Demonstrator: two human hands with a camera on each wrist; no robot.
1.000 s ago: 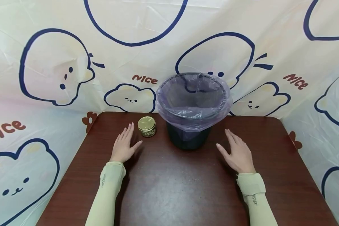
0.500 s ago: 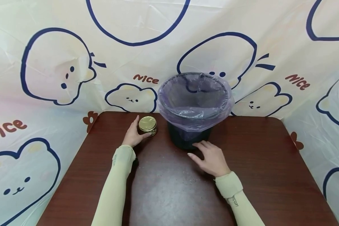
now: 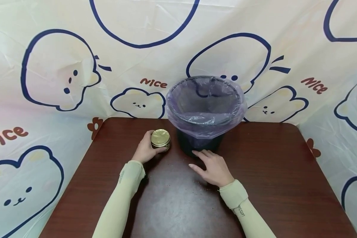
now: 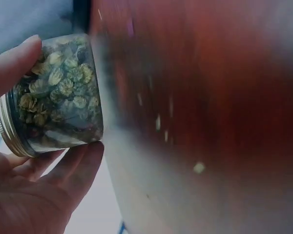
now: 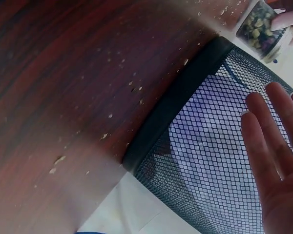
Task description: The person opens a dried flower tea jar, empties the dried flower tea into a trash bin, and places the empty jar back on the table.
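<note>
A clear jar (image 3: 160,138) with a gold lid is held in my left hand (image 3: 146,149), thumb on its near side and fingers round the far side. Dried flower buds (image 4: 63,87) fill it in the left wrist view. Right of the jar stands a black mesh waste bin (image 5: 219,141), lined with a translucent purple bag (image 3: 205,129) folded over its rim. My right hand (image 3: 215,168) is in front of the bin's base with fingers extended and slightly bent, holding nothing. Whether its fingertips touch the mesh cannot be told.
Small pale crumbs (image 5: 105,136) are scattered over the dark red-brown table (image 3: 285,172). A white curtain (image 3: 142,66) printed with blue bear outlines hangs behind the table and along both sides.
My left hand has reached the jar, gripped it and brought it slightly right and nearer me. My right hand has moved left from the table's right side to the bin's front.
</note>
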